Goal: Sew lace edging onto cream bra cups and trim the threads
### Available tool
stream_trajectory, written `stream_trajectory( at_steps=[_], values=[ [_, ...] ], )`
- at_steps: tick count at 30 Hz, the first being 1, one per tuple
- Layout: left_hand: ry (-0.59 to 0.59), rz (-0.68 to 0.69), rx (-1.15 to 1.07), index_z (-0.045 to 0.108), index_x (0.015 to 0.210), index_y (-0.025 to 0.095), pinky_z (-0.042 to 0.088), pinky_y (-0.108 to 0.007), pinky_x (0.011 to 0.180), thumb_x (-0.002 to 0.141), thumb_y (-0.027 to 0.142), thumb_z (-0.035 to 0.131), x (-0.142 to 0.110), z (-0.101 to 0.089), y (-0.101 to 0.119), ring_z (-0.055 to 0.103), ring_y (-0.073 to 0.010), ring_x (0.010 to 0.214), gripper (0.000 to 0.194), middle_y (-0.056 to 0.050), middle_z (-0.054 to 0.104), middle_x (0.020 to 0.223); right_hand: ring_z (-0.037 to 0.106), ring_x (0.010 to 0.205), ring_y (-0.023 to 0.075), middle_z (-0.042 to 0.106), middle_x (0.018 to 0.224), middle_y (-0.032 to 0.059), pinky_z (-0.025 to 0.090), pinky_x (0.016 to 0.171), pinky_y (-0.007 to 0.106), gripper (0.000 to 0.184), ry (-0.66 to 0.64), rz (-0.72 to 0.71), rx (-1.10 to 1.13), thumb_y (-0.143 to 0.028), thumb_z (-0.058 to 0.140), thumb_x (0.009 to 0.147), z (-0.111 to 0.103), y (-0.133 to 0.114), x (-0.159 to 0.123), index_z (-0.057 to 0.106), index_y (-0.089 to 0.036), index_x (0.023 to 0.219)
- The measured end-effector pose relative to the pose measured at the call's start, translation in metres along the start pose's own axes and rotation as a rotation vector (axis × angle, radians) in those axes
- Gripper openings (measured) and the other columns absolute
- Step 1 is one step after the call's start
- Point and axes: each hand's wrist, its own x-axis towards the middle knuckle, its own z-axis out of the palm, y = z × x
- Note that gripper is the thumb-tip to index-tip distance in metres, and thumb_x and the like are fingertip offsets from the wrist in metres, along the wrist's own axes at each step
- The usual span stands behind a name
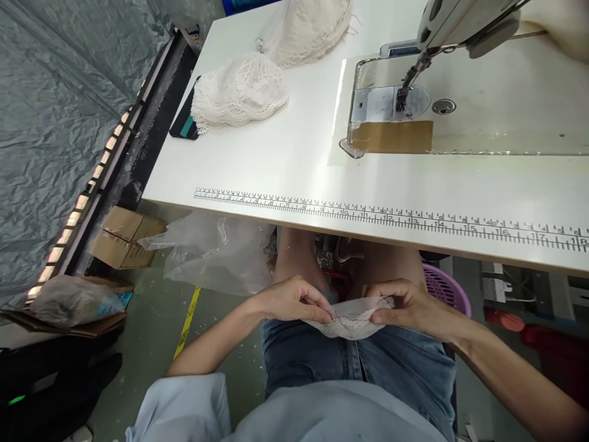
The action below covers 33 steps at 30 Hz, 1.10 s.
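A small piece of sheer white fabric with lace trim point(352, 328) is stretched between my two hands, above my lap and in front of the table edge. My left hand point(299, 301) pinches its left end between thumb and fingers. At the other end, my right hand point(398, 304) grips the fabric, thumb toward me. Part of the cloth is hidden behind the fingers. On the table lie two bundles of cream lace pieces, a nearer lace bundle point(239, 92) and a farther lace bundle point(308, 31).
A sewing machine point(414, 67) stands on the white table point(285, 166), which has a printed ruler point(391, 216) along its front edge. Below are a clear plastic bag point(221, 252), a cardboard box point(124, 236) and a purple basket point(446, 288). A dark-green item point(186, 120) sits under the nearer bundle.
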Motion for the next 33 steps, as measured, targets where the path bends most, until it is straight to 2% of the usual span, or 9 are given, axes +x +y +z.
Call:
stream_trajectory(
  at_steps=[9,14,16,21,26,33],
  values=[
    [-0.028,0.044,-0.028,0.072,0.093,0.013,0.048,-0.022,0.074,0.074,0.041,0.067,0.0,0.0,-0.001,0.064,-0.0145,0.08,0.034,-0.006,0.072,0.088,0.055,0.069,0.0154,0.061,0.072,0.0024,0.045,0.064,0.025,0.026,0.066,0.01,-0.027,-0.041,0.074,0.068,0.004,-0.002,0.0,0.067,-0.016,0.072],
    [-0.08,0.1,-0.009,0.069,0.105,0.014,0.047,-0.023,0.082,0.081,0.041,0.06,0.002,-0.003,-0.007,0.063,-0.0162,0.096,0.037,-0.008,0.069,0.105,0.056,0.07,0.0163,0.063,0.073,0.0032,0.045,0.063,0.025,0.026,0.095,0.002,-0.044,-0.042,0.074,0.069,0.004,-0.006,0.0,0.068,-0.017,0.072],
    [-0.103,0.118,-0.007,0.066,0.109,0.014,0.047,-0.023,0.082,0.08,0.038,0.063,0.003,-0.003,-0.008,0.063,-0.0163,0.096,0.038,-0.009,0.068,0.107,0.057,0.071,0.0163,0.064,0.074,0.0028,0.045,0.064,0.025,0.023,0.097,-0.002,-0.031,-0.04,0.074,0.069,0.005,-0.007,-0.001,0.069,-0.018,0.072],
    [-0.049,0.087,-0.029,0.069,0.104,0.014,0.048,-0.023,0.08,0.067,0.031,0.075,0.009,0.003,-0.01,0.065,-0.0162,0.089,0.041,-0.006,0.071,0.098,0.056,0.07,0.0151,0.064,0.073,0.0016,0.044,0.063,0.024,0.02,0.112,-0.02,-0.016,-0.037,0.076,0.069,0.005,-0.006,-0.001,0.069,-0.018,0.07],
    [0.011,0.062,-0.061,0.071,0.096,0.011,0.049,-0.02,0.072,0.068,0.03,0.074,0.011,0.004,-0.009,0.066,-0.0137,0.077,0.034,-0.006,0.073,0.083,0.056,0.071,0.0153,0.064,0.074,0.0017,0.044,0.063,0.024,0.019,0.11,-0.02,-0.024,-0.036,0.075,0.07,0.002,-0.004,-0.002,0.069,-0.018,0.072],
    [-0.036,0.079,-0.06,0.071,0.096,0.009,0.047,-0.017,0.066,0.07,0.025,0.072,0.005,-0.004,-0.005,0.063,-0.0105,0.071,0.031,-0.006,0.073,0.082,0.054,0.07,0.0149,0.062,0.073,0.0015,0.043,0.062,0.024,0.022,0.108,0.004,-0.018,-0.038,0.075,0.069,0.004,-0.005,0.0,0.068,-0.018,0.071]
  ],
)
